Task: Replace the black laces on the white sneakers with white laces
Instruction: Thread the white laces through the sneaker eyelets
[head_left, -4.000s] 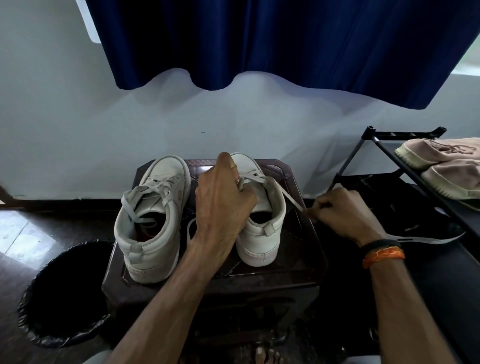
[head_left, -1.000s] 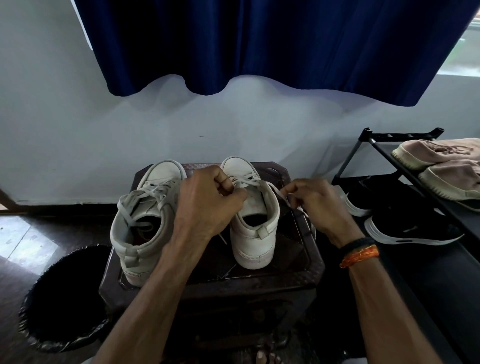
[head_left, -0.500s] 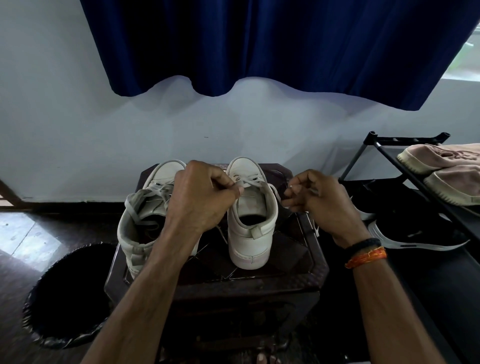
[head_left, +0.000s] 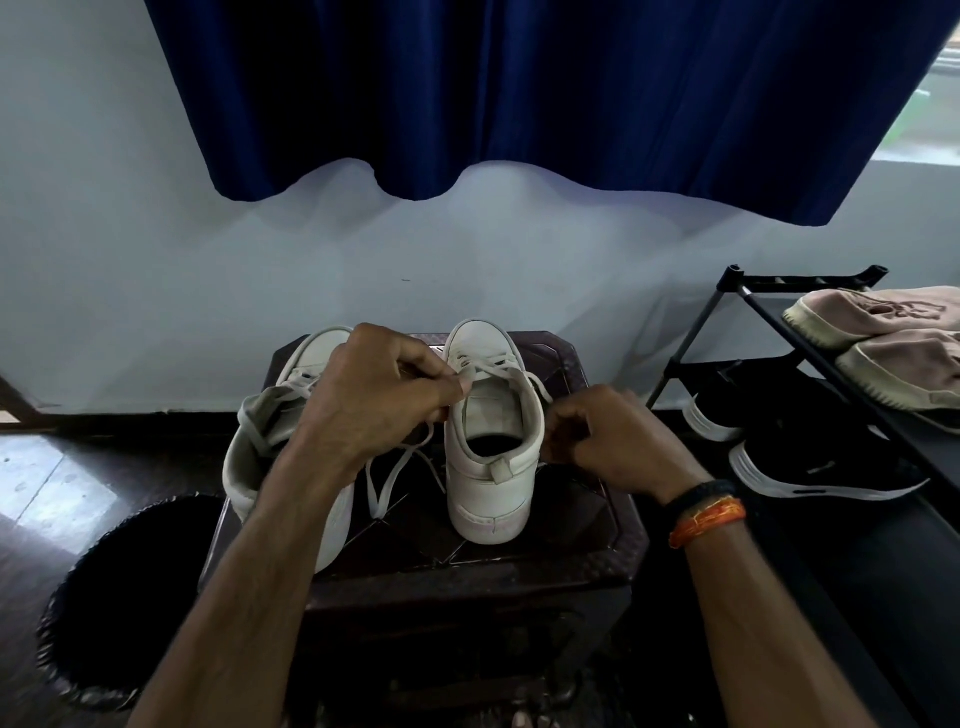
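Two white sneakers stand heel-toward-me on a dark stool (head_left: 597, 551). The right sneaker (head_left: 491, 467) has a white lace (head_left: 498, 368) threaded across its front eyelets. My left hand (head_left: 374, 400) pinches one end of that lace at the shoe's left side; loose lace (head_left: 395, 478) hangs down below the hand between the shoes. My right hand (head_left: 608, 436) is curled at the shoe's right side and pinches the other lace end. The left sneaker (head_left: 260, 452), laced in white, is partly hidden behind my left forearm.
A black-lined waste bin (head_left: 119, 597) sits on the floor at the lower left. A black shoe rack (head_left: 810, 332) on the right holds beige shoes (head_left: 883, 332) and black shoes (head_left: 826, 467). A blue curtain (head_left: 519, 93) hangs on the wall behind.
My right hand has come in from the far right to the shoe's right side and dropped slightly. My left hand stays at the lace on the left side.
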